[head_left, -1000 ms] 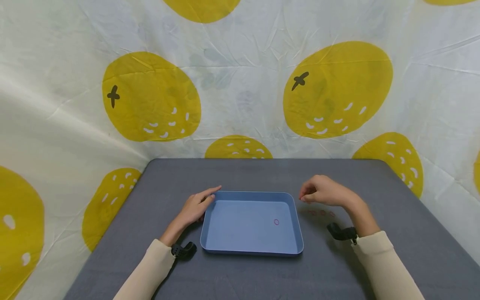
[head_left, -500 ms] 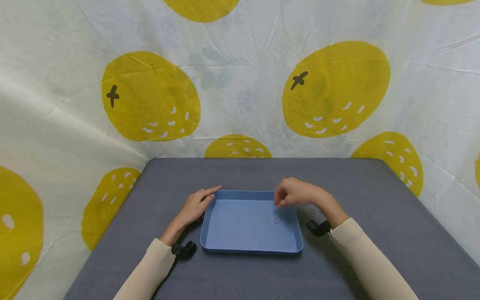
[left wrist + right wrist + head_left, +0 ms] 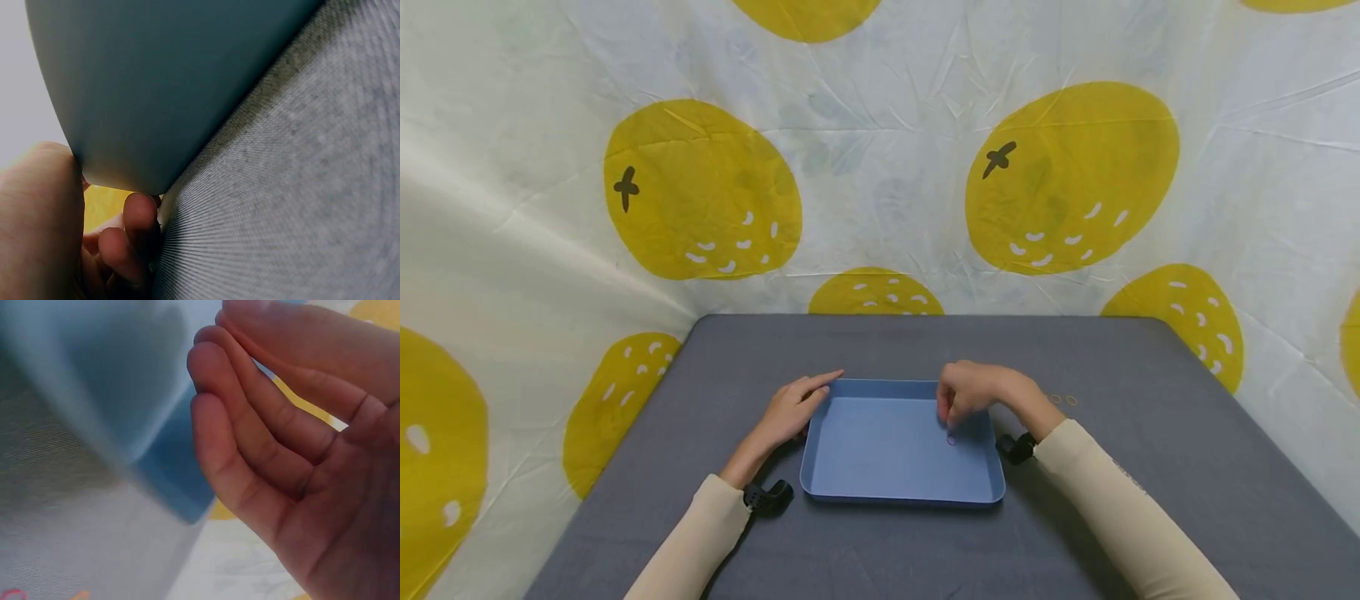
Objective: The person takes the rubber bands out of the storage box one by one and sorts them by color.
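A shallow blue tray [image 3: 887,454] lies on the grey table. My left hand [image 3: 790,412] grips its far left corner, thumb at the rim and some fingers curled against the outer wall in the left wrist view. Over the tray's right part, my right hand [image 3: 972,392] points down with thumb and forefinger together, pinching a small red rubber band that these fingers now mostly hide. Directly below the fingertips, a thin red rubber band [image 3: 951,441] shows on the tray floor. In the right wrist view the fingers [image 3: 215,428] are bent beside the tray wall [image 3: 175,469].
Two orange-yellow rubber bands [image 3: 1063,400] lie on the table beyond the right wrist. A red rubber band [image 3: 12,594] shows at the lower edge of the right wrist view. A lemon-print curtain [image 3: 880,167] hangs behind the table [image 3: 880,550].
My right hand has moved left from beside the tray to over its right part, then lower toward the band inside. The left hand has stayed at the tray's corner.
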Demonstrator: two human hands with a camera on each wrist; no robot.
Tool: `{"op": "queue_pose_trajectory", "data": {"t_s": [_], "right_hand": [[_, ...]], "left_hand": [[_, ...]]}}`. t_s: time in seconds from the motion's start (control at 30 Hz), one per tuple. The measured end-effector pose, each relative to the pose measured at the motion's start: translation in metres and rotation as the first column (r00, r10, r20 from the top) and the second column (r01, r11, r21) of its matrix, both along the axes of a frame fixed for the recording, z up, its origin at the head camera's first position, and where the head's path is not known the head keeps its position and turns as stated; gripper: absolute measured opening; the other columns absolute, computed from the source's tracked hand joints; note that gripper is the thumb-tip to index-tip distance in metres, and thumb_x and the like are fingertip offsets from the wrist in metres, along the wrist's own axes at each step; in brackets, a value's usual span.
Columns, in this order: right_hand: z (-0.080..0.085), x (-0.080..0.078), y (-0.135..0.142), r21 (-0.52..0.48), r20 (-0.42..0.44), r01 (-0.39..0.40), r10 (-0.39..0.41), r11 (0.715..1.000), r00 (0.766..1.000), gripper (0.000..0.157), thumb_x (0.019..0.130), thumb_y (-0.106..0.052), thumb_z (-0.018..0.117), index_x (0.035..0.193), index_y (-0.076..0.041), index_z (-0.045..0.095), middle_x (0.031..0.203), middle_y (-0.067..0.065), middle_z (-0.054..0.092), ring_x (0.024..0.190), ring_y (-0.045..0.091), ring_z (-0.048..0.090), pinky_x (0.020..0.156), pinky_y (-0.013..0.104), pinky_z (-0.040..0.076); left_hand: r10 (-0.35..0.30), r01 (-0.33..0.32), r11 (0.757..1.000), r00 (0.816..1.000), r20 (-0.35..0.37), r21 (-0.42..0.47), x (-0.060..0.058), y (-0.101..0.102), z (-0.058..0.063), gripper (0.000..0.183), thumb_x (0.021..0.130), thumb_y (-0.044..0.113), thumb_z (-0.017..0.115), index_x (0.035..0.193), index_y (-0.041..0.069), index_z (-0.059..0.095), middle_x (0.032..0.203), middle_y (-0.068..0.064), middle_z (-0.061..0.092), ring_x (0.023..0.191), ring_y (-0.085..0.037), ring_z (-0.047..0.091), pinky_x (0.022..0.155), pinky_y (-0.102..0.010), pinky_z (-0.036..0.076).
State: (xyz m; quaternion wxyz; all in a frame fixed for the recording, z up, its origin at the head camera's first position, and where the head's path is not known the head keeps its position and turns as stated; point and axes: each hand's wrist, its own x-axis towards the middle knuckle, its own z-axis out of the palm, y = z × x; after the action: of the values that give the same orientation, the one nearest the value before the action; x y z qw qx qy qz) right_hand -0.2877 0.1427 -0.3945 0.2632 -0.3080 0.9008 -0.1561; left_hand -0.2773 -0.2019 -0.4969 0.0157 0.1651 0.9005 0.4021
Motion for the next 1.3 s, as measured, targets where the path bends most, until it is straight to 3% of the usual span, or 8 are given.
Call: {"op": "queue_pose_trajectory", "data": {"t_s": [0.17,0.47,0.73,1.07,1.3], "right_hand": [[0.003,-0.001,-0.008,0.010,-0.022,-0.028,0.029,1.000,0.999,0.015,0.083,-0.002,0.077,0.076,-0.015,0.077,0.075,-0.006,0.069,0.067,0.009,0.056,0.062,0.024,0.047],[-0.014,0.000,-0.015,0.043,0.056,0.063,-0.065,0.997,0.996,0.018,0.081,0.002,0.082,0.073,-0.013,0.077,0.071,-0.002,0.069,0.061,0.012,0.052,0.057,0.026,0.044],[-0.014,0.002,-0.019,0.110,0.017,0.073,-0.076,0.991,0.997,0.022,0.080,0.000,0.084,0.066,-0.014,0.075,0.065,-0.003,0.065,0.058,0.011,0.053,0.055,0.027,0.044],[-0.015,0.004,-0.019,0.176,-0.003,0.062,-0.063,0.982,0.998,0.026,0.083,0.000,0.077,0.063,-0.015,0.071,0.062,-0.005,0.060,0.057,0.011,0.052,0.054,0.027,0.040],[-0.015,0.005,-0.015,0.140,-0.016,0.042,-0.040,0.989,0.999,0.026,0.084,-0.008,0.082,0.063,-0.016,0.071,0.063,-0.006,0.061,0.059,0.010,0.052,0.056,0.027,0.042]], "left_hand": [[-0.003,0.003,1.000,1.000,-0.002,-0.003,-0.001,-0.001,0.000,0.038,0.111,0.038,0.047,0.148,0.044,0.054,0.121,-0.011,0.066,0.043,-0.020,0.052,0.043,-0.038,0.048],[0.008,-0.008,1.000,1.000,0.013,-0.007,-0.002,0.001,0.001,0.038,0.111,0.037,0.047,0.147,0.047,0.055,0.118,-0.008,0.066,0.045,-0.022,0.053,0.043,-0.038,0.049],[0.002,-0.002,1.000,1.000,0.022,-0.006,-0.002,0.001,0.004,0.039,0.111,0.038,0.046,0.148,0.045,0.054,0.129,-0.010,0.065,0.045,-0.021,0.053,0.043,-0.038,0.049],[0.005,-0.005,1.000,1.000,0.017,0.001,-0.002,0.001,0.004,0.039,0.110,0.040,0.048,0.148,0.044,0.054,0.129,-0.012,0.065,0.044,-0.020,0.051,0.043,-0.038,0.048],[0.013,-0.013,1.000,1.000,0.018,-0.010,-0.002,0.001,0.005,0.038,0.111,0.039,0.047,0.147,0.047,0.054,0.129,-0.010,0.065,0.045,-0.021,0.052,0.044,-0.037,0.048]]}}
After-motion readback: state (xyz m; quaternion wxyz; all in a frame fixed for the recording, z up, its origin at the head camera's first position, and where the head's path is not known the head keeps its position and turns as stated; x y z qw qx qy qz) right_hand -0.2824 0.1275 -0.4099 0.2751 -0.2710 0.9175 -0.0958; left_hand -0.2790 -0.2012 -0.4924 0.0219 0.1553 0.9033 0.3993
